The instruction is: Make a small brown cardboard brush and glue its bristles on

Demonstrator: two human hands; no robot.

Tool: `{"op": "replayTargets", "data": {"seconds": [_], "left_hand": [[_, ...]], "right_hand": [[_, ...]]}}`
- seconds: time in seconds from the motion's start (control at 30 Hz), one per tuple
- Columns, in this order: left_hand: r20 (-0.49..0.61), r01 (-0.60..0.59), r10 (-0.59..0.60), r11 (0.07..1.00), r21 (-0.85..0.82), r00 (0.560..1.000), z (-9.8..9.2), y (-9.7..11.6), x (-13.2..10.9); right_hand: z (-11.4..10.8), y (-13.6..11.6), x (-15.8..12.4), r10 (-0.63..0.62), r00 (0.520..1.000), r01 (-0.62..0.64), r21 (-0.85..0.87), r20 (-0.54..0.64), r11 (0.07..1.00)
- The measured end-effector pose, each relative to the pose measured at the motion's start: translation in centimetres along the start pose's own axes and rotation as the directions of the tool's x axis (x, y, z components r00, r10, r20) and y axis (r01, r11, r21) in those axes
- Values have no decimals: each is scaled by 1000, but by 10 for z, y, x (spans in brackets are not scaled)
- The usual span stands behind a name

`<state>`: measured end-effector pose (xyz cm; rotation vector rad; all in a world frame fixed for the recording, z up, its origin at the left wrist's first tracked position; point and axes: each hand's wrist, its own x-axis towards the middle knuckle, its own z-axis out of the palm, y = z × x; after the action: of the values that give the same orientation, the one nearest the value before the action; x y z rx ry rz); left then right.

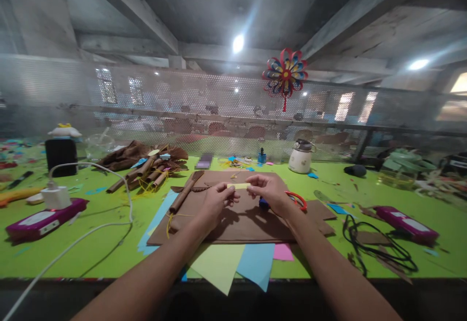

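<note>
Both hands hold a small yellow paper strip (239, 186) above a stack of brown paper (251, 228). My left hand (219, 203) pinches its left end; my right hand (268, 192) pinches the right end. Red-orange scissor handles (298, 201) show just behind my right wrist, and a dark blue object (263, 203) lies under that hand. Left of my hands, a rolled brown paper tube (184, 194) rests on the stack. Yellow (219, 262), blue (257, 262) and pink (283, 252) sheets stick out from beneath the stack at the front.
Purple power strips lie at left (47, 220) and right (406, 223), with a white cable (129, 199) and a coiled black cable (383, 253). Behind are brown paper rolls (146, 170), a white bottle (299, 158) and a metal mesh partition (219, 97) with a hanging pinwheel (285, 74).
</note>
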<state>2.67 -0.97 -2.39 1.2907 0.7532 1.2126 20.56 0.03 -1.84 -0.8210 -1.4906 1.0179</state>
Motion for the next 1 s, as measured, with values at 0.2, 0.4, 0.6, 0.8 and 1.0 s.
{"op": "replayTargets", "data": {"seconds": [0.2, 0.4, 0.6, 0.8, 1.0], "left_hand": [[48, 28, -21, 989, -146, 999, 1, 4, -1], [76, 89, -77, 981, -171, 994, 1, 5, -1], [112, 94, -75, 981, -171, 991, -1, 0, 1], [110, 44, -23, 980, -192, 994, -2, -4, 4], [45, 26, -18, 982, -187, 999, -1, -3, 3]], "right_hand": [[0, 5, 2, -115, 993, 114, -187, 6, 976], [-1, 7, 2, -122, 992, 125, -251, 29, 960], [-1, 7, 2, -138, 990, 142, -276, 34, 951], [3, 4, 2, -94, 995, 96, -142, 22, 985], [2, 1, 2, 0, 999, 2, -34, 45, 999]]}}
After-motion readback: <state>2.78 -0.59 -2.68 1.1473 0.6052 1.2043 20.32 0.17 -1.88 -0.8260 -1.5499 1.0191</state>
